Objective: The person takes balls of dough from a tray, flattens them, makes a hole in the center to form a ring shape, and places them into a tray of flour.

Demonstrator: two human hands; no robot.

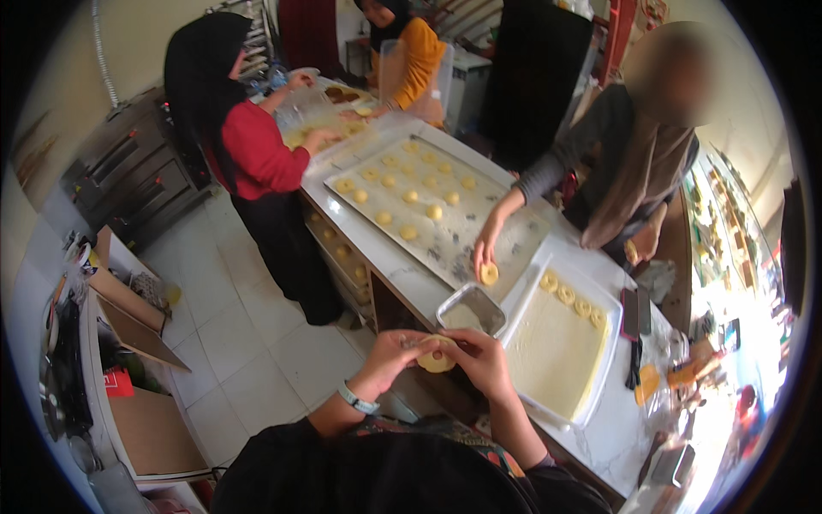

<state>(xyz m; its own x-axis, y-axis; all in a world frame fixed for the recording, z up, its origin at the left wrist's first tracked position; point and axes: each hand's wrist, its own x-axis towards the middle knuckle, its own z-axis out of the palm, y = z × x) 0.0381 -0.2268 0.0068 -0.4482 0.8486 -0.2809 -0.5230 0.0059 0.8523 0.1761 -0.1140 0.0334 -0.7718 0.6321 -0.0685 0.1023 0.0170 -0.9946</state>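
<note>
In front of my body, above the floor by the table edge, I hold a pale ring of doughnut dough (437, 362). My left hand (390, 364) pinches its left side and my right hand (481, 360) grips the right side, fingers closed at its upper rim. Just beyond stands a rectangular metal tin (494, 329) with white powder in it. To the right, a white plastic tray (556, 370) carries several dough rings (567, 294) along its far edge. Farther off, a large flat tray (505, 236) bears rows of round dough pieces (434, 212).
Across the table a person's hand (490, 238) touches a dough ring on the large tray. Two more people (261, 141) work at the far end. A phone (631, 313) lies right of the white tray. Cardboard boxes (141, 308) and an oven (137, 167) stand at the left.
</note>
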